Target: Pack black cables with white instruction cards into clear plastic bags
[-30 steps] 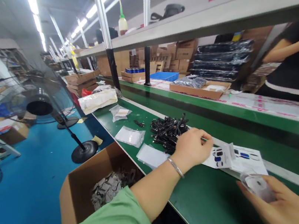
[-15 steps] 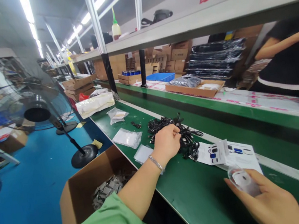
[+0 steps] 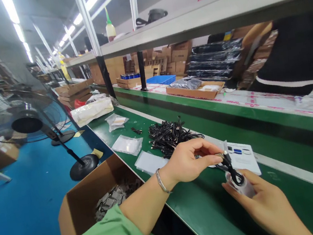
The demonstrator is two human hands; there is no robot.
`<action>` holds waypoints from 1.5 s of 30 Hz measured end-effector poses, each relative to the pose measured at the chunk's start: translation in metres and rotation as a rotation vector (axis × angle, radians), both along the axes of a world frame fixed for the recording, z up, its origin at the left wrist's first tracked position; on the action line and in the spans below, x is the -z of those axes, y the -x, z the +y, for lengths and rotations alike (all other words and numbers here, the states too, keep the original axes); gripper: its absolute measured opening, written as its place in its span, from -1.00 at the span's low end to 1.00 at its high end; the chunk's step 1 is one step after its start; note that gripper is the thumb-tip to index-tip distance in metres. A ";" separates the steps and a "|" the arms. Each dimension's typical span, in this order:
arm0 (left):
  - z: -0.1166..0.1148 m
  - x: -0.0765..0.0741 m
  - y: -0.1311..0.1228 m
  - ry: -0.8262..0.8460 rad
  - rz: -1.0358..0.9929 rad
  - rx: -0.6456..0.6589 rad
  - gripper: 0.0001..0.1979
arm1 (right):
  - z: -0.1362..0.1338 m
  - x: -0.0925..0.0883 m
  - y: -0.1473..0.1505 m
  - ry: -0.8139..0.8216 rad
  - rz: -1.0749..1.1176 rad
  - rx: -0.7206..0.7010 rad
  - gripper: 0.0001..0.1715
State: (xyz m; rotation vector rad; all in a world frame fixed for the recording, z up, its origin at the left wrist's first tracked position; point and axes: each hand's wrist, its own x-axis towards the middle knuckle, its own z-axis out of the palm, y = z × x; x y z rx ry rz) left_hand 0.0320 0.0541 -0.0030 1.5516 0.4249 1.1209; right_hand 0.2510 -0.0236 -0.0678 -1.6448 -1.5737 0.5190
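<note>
Left hand (image 3: 191,162) has come back from the cable pile (image 3: 168,137), pinching a black cable (image 3: 231,172) at lower right over the clear bag (image 3: 241,186) clamped in the right hand (image 3: 269,210); a slackened pinch could let the coil slip.

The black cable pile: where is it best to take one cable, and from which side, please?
Pinch the loose strand at the right edge of the black cable pile, from the near side: it lies apart from the tangle.
</note>
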 end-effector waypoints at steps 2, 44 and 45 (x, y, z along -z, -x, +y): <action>0.000 0.003 -0.004 -0.002 0.012 0.006 -0.57 | -0.004 -0.003 0.009 -0.037 0.040 0.005 -0.55; 0.014 0.033 -0.048 -0.052 0.263 0.032 -0.82 | -0.003 -0.022 0.006 -0.002 0.649 0.153 -0.50; 0.013 0.033 -0.048 -0.010 0.277 0.015 -0.77 | -0.003 -0.022 0.005 -0.011 0.667 0.170 -0.54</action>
